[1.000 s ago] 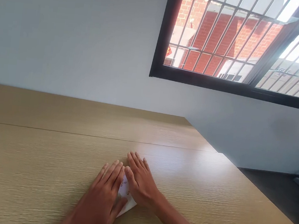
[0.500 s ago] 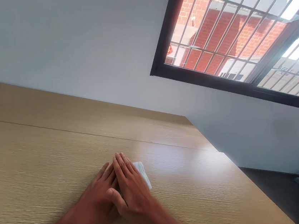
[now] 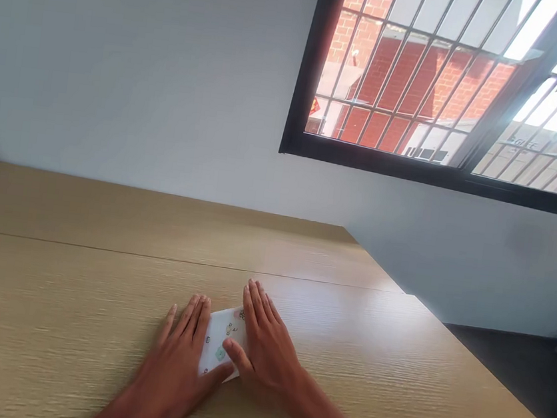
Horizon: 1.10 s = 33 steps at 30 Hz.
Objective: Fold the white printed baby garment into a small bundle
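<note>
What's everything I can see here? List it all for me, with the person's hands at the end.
paper: one, white with small coloured printed marks, flat on the table between the two hands
table: one, light wood grain with a seam running across it, fills the lower part of the view
wall: one, plain white, behind the table
window: one, black frame with pale bars, upper right; red brick wall outside
floor: dark strip, far right beyond the table edge
left hand: one, bare, palm down and fingers spread flat, on the paper's left edge
right hand: one, bare, palm down and flat, covering the paper's right side, thumb across the paper
</note>
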Tool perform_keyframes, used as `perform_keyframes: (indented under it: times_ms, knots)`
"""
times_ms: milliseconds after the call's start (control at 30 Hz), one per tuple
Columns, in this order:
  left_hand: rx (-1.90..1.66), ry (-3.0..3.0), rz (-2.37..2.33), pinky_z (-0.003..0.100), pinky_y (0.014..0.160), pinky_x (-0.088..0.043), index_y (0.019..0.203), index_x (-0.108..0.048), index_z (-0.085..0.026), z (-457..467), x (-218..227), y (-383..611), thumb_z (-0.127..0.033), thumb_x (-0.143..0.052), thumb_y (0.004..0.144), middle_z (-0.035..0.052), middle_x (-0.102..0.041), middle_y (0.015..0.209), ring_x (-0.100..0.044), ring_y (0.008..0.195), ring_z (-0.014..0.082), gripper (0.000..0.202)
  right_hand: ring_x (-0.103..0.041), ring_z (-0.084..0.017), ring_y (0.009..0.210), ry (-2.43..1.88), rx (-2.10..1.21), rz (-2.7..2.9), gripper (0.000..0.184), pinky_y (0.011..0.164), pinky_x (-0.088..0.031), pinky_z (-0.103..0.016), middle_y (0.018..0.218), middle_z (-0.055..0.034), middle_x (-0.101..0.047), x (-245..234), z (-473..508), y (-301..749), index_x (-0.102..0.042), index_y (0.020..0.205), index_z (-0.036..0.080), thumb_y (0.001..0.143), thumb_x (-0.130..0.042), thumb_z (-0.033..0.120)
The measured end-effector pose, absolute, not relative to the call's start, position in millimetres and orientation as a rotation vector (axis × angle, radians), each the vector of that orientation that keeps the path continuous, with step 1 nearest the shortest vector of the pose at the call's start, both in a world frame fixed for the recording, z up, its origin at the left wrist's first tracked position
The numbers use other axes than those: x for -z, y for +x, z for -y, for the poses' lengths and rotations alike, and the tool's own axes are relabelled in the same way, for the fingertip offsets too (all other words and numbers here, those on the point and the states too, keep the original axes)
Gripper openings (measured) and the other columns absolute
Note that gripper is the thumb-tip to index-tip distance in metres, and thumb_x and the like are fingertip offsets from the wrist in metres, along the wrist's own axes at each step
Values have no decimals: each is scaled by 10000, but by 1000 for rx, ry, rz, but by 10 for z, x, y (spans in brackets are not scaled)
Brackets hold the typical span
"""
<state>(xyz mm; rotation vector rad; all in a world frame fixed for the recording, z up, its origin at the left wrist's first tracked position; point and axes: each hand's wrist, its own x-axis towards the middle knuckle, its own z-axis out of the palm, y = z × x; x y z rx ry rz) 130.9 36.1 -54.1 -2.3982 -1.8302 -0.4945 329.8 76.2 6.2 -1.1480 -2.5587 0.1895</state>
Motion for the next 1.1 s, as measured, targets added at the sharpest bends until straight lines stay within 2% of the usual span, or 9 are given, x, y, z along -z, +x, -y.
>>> perform_keyframes:
  times_ms: [167, 300, 400, 467, 533, 667, 900, 1000, 1100]
  knots:
    - [483, -2385, 1828, 613, 1160, -190, 1536, -213, -39, -384, 483, 1277, -736, -340, 921, 187, -223, 1587, -188, 1479, 341, 939, -30, -273, 1499, -1028, -265, 2645, 797, 1228, -160, -484, 1621, -142, -87, -62, -694, 3229, -165, 1557, 66, 979, -428, 548]
    - [512, -2388, 1662, 603, 1175, -158, 1543, -227, -103, -369, 396, 1290, -601, -362, 988, 126, -226, 1600, -133, 1495, 312, 757, -34, -270, 1498, -1099, -326, 2619, 763, 1229, -161, -482, 1618, -149, -99, -37, -723, 3205, -183, 1553, 58, 1000, -386, 543]
    - [500, -2482, 1513, 578, 1197, -136, 1568, -120, -169, -329, 316, 1362, -416, -341, 1042, 50, -204, 1613, -75, 1507, 258, 622, -30, -267, 1499, -1108, -370, 2614, 786, 1232, -157, -469, 1618, -147, -88, -53, -732, 3205, -188, 1551, 52, 994, -397, 565]
    - [497, -2545, 1505, 542, 1205, -180, 1571, -8, -175, -299, 286, 1419, -361, -304, 1058, 40, -180, 1617, -87, 1507, 213, 621, -37, -260, 1499, -1105, -399, 2610, 780, 1233, -161, -455, 1617, -144, -91, -74, -725, 3211, -193, 1549, 47, 993, -411, 550]
    - [491, -2578, 1549, 521, 1202, -232, 1564, 70, -180, -276, 287, 1463, -389, -289, 1063, 50, -164, 1619, -118, 1502, 196, 651, -51, -254, 1499, -1115, -432, 2591, 757, 1231, -175, -445, 1616, -139, -104, -91, -715, 3214, -201, 1548, 46, 997, -419, 516]
    - [517, -2497, 1604, 529, 1160, -339, 1561, 113, -210, -268, 381, 1487, -422, -312, 1054, 89, -211, 1605, -186, 1483, 233, 695, -80, -250, 1497, -1213, -500, 2496, 712, 1226, -195, -429, 1610, -153, -125, -86, -702, 3196, -231, 1535, 18, 1014, -390, 477]
    - [545, -2329, 1676, 497, 1091, -444, 1552, 137, -129, -298, 559, 1444, -505, -374, 1012, 214, -262, 1573, -278, 1449, 296, 833, -66, -265, 1497, -1345, -584, 2357, 759, 1223, -185, -441, 1607, -189, -82, -78, -659, 3148, -201, 1528, -30, 1029, -292, 534]
    - [558, -2331, 1666, 512, 1095, -433, 1554, 128, -124, -290, 513, 1452, -501, -387, 1005, 210, -276, 1570, -276, 1453, 301, 842, 0, -266, 1498, -1346, -512, 2336, 772, 1226, -171, -442, 1613, -182, -7, -133, -620, 3133, -130, 1538, -32, 1027, -309, 518]
    - [561, -2384, 1605, 539, 1149, -348, 1570, 61, -155, -265, 399, 1481, -408, -382, 1009, 145, -253, 1594, -186, 1484, 289, 759, 36, -256, 1497, -1226, -402, 2426, 770, 1231, -147, -436, 1618, -160, 12, -174, -581, 3111, -128, 1546, -7, 1001, -409, 458]
